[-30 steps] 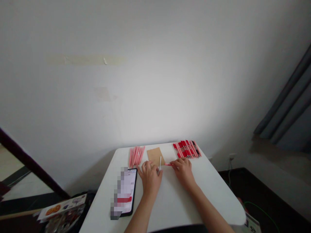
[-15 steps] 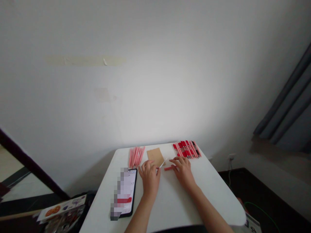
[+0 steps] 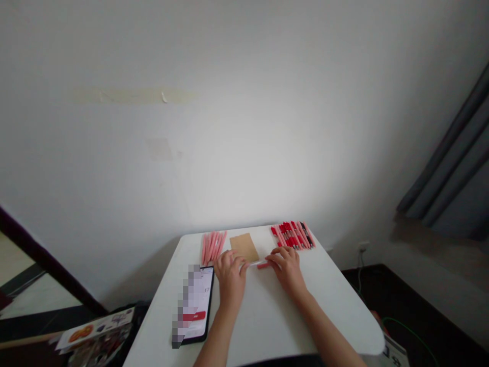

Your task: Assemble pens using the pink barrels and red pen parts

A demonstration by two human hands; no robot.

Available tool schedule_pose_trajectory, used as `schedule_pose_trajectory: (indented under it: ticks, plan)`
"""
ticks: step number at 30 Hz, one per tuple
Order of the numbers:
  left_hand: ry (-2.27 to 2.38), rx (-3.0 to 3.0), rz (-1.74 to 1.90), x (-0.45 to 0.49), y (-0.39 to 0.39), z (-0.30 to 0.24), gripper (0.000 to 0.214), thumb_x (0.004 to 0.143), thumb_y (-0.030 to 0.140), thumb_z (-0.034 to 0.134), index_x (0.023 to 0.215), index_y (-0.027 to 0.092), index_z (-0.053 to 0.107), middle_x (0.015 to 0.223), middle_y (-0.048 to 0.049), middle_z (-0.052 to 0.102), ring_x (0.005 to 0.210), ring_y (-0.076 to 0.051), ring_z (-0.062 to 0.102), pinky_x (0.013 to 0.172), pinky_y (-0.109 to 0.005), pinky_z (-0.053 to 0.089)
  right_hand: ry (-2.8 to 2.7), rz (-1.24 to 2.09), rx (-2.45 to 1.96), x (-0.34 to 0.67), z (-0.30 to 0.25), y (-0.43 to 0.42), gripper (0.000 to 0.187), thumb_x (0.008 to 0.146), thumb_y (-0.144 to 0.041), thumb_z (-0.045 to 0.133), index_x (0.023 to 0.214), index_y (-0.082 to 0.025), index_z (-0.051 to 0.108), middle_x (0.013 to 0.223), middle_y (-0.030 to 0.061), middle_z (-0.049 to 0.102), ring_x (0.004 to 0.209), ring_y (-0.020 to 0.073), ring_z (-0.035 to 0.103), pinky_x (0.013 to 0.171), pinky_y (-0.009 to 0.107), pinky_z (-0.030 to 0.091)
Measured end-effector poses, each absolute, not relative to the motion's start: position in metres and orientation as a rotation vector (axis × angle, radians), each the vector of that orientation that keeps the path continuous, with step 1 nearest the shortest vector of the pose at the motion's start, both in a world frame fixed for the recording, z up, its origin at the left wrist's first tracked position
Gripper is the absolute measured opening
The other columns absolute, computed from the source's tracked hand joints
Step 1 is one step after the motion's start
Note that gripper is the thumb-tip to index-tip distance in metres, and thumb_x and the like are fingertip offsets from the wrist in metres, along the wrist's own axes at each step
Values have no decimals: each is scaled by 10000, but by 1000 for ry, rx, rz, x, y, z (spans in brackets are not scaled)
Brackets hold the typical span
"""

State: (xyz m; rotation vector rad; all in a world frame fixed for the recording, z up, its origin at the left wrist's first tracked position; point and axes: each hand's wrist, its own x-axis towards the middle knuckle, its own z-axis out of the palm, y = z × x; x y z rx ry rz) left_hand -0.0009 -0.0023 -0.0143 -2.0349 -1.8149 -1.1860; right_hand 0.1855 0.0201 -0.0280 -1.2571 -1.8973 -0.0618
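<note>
My left hand [image 3: 230,273] pinches a thin white refill [image 3: 253,263] that lies almost level and points right. My right hand [image 3: 287,265] holds a short pink pen barrel [image 3: 263,265] at the refill's right end, low over the white table [image 3: 267,316]. A brown card [image 3: 244,246] lies just beyond my hands. A row of pale pink pen barrels [image 3: 213,242] lies at the far left. A row of red and pink pens [image 3: 292,234] lies at the far right, just beyond my right hand.
A phone [image 3: 194,304] with a lit screen lies on the table left of my left arm. Boxes with printed lids [image 3: 91,334] sit on the floor at the lower left. A grey curtain [image 3: 451,173] hangs at the right, with cables on the dark floor below.
The refill has swung from upright to almost level in my left hand, and its tip now meets the pink barrel in my right hand. Both hands have stayed in place.
</note>
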Motion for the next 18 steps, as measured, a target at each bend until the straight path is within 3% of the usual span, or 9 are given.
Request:
schedule_pose_trajectory:
  ticks: [8,18]
  plan:
    - [-2024,-1786,-906,-8,-10,-8,143,746,242,631,873,224,693,1134,-74,579,1144,-290,437,1024,-541,300,-1794,-73,-1368,191,-34,24,163,886,-255,571,924,-291,725,989,45,650,997,228,482,913,403,341]
    - [-2011,-1763,-828,-7,-7,-16,154,783,216,570,861,214,702,1118,-69,593,1142,-277,418,1040,-550,269,-1804,-71,-1355,192,-36,24,195,907,-279,528,931,-288,721,984,55,646,975,228,488,907,405,338]
